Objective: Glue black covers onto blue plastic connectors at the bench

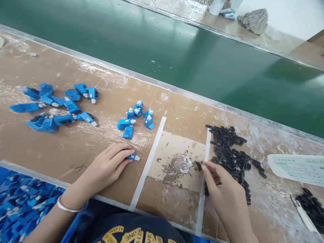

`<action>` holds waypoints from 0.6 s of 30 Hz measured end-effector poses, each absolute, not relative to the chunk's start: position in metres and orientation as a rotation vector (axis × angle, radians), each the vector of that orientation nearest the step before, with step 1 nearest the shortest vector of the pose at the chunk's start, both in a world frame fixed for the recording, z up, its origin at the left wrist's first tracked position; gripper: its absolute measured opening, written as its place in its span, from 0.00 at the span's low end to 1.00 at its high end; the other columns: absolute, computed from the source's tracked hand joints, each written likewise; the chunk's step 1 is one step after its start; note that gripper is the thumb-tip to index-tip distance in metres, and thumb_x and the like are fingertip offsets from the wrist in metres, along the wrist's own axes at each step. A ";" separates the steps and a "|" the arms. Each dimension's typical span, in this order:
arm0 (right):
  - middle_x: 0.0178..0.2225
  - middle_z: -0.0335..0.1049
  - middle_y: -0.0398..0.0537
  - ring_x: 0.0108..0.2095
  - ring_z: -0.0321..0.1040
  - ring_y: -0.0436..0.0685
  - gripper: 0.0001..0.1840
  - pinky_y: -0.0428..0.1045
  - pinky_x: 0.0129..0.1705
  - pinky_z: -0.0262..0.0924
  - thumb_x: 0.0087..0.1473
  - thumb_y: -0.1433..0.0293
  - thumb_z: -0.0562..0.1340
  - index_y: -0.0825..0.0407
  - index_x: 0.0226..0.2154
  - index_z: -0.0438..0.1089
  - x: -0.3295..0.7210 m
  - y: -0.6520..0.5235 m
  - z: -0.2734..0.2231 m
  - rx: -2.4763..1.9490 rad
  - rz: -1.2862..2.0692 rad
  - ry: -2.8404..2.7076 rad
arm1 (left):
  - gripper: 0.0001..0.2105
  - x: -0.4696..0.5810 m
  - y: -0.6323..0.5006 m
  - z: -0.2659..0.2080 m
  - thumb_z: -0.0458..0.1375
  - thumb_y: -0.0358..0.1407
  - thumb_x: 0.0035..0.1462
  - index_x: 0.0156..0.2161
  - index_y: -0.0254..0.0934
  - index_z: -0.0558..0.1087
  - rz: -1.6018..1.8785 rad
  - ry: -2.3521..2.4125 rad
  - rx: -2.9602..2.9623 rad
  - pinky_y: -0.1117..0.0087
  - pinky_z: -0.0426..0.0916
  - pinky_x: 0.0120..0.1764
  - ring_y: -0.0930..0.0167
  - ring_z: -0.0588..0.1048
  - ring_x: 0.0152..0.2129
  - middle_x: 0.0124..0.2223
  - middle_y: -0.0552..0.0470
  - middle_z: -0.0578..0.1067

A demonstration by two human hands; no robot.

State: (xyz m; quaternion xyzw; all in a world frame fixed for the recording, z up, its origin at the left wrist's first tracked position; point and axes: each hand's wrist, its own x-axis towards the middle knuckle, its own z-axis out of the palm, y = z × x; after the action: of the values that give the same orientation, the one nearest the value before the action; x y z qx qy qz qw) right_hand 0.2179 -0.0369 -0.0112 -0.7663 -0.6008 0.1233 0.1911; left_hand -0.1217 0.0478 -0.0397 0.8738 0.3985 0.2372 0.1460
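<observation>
A blue angular plastic piece with a white tip (132,156) is held by the left hand (108,165), the fingers being closed over it from above, near the brown cardboard surface of the counter (32,145); its white end is pointed to the right. At the right hand (225,194), the thumb and index finger are brought narrowly together, and a small dark plastic piece (198,166) is pinched at their tips, above a white tape strip (203,189). Its exact shape cannot be told.

Between the hands, a round clear dish (182,166) is set on a pale, wet-stained cardboard sheet (167,140), which is bordered on its left by another white tape strip (145,168). Beyond the left hand, a small group of blue-and-white plastic parts (128,132) is noted, with a larger group of blue parts with black and white details (72,106) farther left. A loose heap of black plastic parts (227,152) is located beside the right hand. A blue mass of similar parts (22,199) is seen below the counter's edge, at lower left.
</observation>
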 end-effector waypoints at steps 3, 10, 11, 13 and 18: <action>0.36 0.78 0.49 0.31 0.76 0.57 0.15 0.50 0.27 0.67 0.67 0.60 0.55 0.50 0.44 0.73 0.223 -0.039 -0.005 -2.048 0.188 -1.872 | 0.08 -0.118 0.047 -0.038 0.56 0.29 0.65 0.47 0.38 0.75 0.747 1.148 2.418 0.62 0.74 0.48 0.65 0.78 0.42 0.44 0.46 0.79; 0.50 0.74 0.55 0.48 0.72 0.62 0.18 0.59 0.48 0.72 0.63 0.80 0.52 0.53 0.50 0.71 0.238 -0.030 -0.011 -1.494 0.076 -2.415 | 0.06 -0.101 0.035 -0.020 0.60 0.35 0.62 0.42 0.40 0.78 0.829 1.233 1.573 0.70 0.75 0.35 0.68 0.78 0.35 0.38 0.49 0.80; 0.50 0.74 0.56 0.48 0.72 0.62 0.20 0.58 0.48 0.73 0.62 0.82 0.51 0.54 0.50 0.71 0.240 -0.028 -0.011 -1.453 0.049 -2.466 | 0.06 -0.097 0.032 -0.018 0.62 0.37 0.61 0.42 0.39 0.78 0.828 1.218 1.346 0.72 0.72 0.29 0.69 0.76 0.31 0.36 0.49 0.80; 0.49 0.74 0.58 0.47 0.73 0.62 0.21 0.57 0.46 0.74 0.61 0.84 0.50 0.56 0.48 0.72 0.242 -0.025 -0.011 -1.390 -0.013 -2.537 | 0.10 -0.089 0.026 -0.014 0.64 0.42 0.60 0.42 0.39 0.77 0.809 1.134 0.925 0.76 0.66 0.22 0.72 0.73 0.25 0.34 0.49 0.78; 0.49 0.74 0.60 0.47 0.74 0.63 0.17 0.56 0.45 0.75 0.63 0.82 0.50 0.58 0.44 0.72 0.245 -0.019 -0.011 -1.362 -0.015 -2.558 | 0.14 -0.070 0.020 -0.012 0.67 0.45 0.56 0.43 0.38 0.77 0.720 0.951 0.537 0.77 0.63 0.23 0.73 0.72 0.27 0.37 0.48 0.76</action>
State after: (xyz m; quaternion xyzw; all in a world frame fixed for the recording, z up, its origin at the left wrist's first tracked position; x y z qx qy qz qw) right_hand 0.2453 -0.0192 -0.0112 -0.4666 -0.8760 -0.0051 0.1215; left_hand -0.0703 0.0199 -0.0118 0.2497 0.4424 0.3348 0.7936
